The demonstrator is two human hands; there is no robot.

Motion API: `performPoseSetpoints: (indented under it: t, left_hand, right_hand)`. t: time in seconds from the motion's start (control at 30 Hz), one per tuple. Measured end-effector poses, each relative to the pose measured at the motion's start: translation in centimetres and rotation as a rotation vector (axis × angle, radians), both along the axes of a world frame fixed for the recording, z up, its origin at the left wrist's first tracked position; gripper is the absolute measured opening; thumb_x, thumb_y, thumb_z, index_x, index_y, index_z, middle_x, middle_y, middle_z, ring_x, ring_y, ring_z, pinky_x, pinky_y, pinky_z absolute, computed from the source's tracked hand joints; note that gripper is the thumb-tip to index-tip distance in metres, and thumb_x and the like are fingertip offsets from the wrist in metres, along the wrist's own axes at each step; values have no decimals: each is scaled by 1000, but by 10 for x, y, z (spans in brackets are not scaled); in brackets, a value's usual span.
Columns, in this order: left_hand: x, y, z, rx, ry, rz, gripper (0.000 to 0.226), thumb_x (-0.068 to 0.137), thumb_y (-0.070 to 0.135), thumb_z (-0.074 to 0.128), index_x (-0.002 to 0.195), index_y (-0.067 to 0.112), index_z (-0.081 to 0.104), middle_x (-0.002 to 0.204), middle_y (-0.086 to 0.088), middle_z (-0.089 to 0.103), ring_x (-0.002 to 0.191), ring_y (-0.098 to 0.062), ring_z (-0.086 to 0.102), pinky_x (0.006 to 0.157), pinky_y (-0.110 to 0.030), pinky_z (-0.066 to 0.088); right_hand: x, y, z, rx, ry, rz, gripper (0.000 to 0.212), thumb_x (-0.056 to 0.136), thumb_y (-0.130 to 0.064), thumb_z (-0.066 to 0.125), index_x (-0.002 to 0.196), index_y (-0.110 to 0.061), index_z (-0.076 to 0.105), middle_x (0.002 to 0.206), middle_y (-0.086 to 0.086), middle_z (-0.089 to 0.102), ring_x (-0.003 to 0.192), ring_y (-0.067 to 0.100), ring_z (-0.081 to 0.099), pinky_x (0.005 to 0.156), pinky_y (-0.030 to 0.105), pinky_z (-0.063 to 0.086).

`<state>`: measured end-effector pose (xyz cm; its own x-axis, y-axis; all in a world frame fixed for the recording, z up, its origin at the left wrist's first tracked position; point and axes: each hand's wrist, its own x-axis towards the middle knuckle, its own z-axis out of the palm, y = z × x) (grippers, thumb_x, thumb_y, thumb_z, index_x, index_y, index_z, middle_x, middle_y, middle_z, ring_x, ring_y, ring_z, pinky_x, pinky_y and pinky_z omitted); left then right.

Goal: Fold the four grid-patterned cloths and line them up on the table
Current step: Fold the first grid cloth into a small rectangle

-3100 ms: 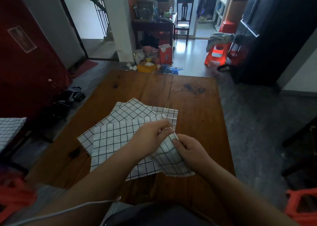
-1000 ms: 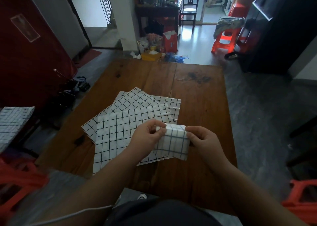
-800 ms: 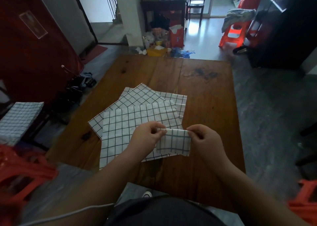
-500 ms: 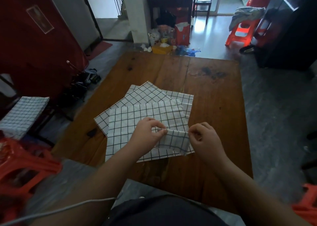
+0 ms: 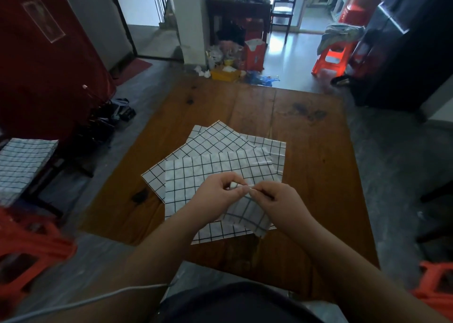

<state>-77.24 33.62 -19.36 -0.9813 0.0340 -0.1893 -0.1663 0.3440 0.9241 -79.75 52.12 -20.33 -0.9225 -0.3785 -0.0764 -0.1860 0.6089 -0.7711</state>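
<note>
Both hands hold a small folded grid-patterned cloth above the near part of the wooden table. My left hand pinches its top edge, and my right hand pinches the same edge right beside it, fingertips almost touching. The cloth hangs down from that edge. Under the hands lie three unfolded white cloths with black grid lines, overlapping: the top cloth, a rotated cloth behind it, and a third cloth peeking out at the right.
Another grid cloth lies on a seat at the left, off the table. Red plastic stools stand at the near left and near right. A dark cabinet stands at the far right. Floor clutter lies beyond the table's far edge.
My hands have come together, bringing the two ends of the folded cloth's top edge close. The cloth now hangs narrower and lower than before. The camera has shifted slightly.
</note>
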Motion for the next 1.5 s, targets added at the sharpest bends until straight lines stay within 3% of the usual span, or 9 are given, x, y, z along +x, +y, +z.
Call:
performPoseSetpoints:
  t: [0.13, 0.27, 0.43, 0.53, 0.63, 0.77, 1.13, 1.3, 1.5]
  left_hand:
    - [0, -36, 2, -17, -34, 2, 6, 93, 35, 69, 87, 32, 71, 96, -8, 68, 92, -30, 67, 81, -56, 60]
    - [-4, -79, 3, 6, -84, 20, 7, 95, 31, 66, 91, 26, 70, 105, -2, 66, 97, -22, 63, 75, -42, 58]
    - [-7, -108, -8, 67, -112, -88, 8, 96, 28, 65, 93, 21, 69, 101, -2, 68, 93, -20, 66, 69, -29, 54]
    - [-13, -104, -17, -108, -77, -283, 7, 96, 33, 64, 93, 26, 66, 96, 7, 67, 90, -11, 64, 73, -29, 56]
    - [-21, -83, -8, -355, -21, -557, 10, 97, 40, 61, 101, 35, 68, 96, 18, 65, 91, 3, 58, 76, -22, 50]
    - [-24, -26, 10, -404, 77, -807, 10, 98, 41, 60, 95, 39, 69, 87, 18, 65, 84, 4, 59, 77, -24, 51]
    - [10, 117, 10, -376, 209, -903, 15, 100, 36, 58, 90, 39, 68, 84, 20, 68, 79, 7, 61, 71, -19, 47]
    - [48, 223, 9, -320, 230, -973, 14, 99, 31, 61, 90, 31, 72, 86, 16, 70, 81, 7, 62, 69, -17, 47]
    - [101, 367, 11, -21, 165, -752, 18, 100, 14, 60, 85, 10, 69, 68, 6, 72, 62, -2, 68, 65, -22, 53]
  right_hand:
    - [7, -32, 4, -8, -49, -21, 16, 99, -34, 58, 87, -32, 69, 81, -7, 68, 79, 8, 63, 70, 32, 57]
    - [14, -53, 1, -30, -110, -83, 17, 99, -27, 58, 86, -32, 68, 79, -8, 70, 75, 0, 65, 65, 17, 49]
    - [33, -63, -3, -132, -178, -215, 14, 98, -21, 60, 90, -26, 71, 83, -3, 73, 79, 5, 70, 72, 25, 57]
    - [46, -61, -5, -67, -115, -299, 16, 97, -22, 61, 88, -31, 70, 82, -9, 72, 79, 4, 68, 75, 28, 59]
    - [60, -47, 2, 69, -71, -320, 15, 96, -27, 62, 86, -36, 69, 79, -12, 69, 76, -1, 63, 69, 22, 53]
    - [83, -17, 14, 134, -43, -399, 15, 96, -31, 60, 83, -34, 67, 76, -13, 67, 73, -1, 61, 64, 20, 48]
    - [172, 124, 16, -51, 57, -933, 22, 96, -23, 62, 75, -28, 64, 74, -9, 65, 75, 7, 61, 69, 30, 45]
    - [224, 213, 13, -297, 84, -1111, 16, 96, -21, 66, 80, -21, 69, 67, -17, 67, 63, -6, 57, 64, 16, 46]
    - [291, 331, 0, -984, -166, -1173, 17, 96, -24, 60, 105, -11, 66, 94, 8, 73, 78, 18, 69, 72, 35, 51]
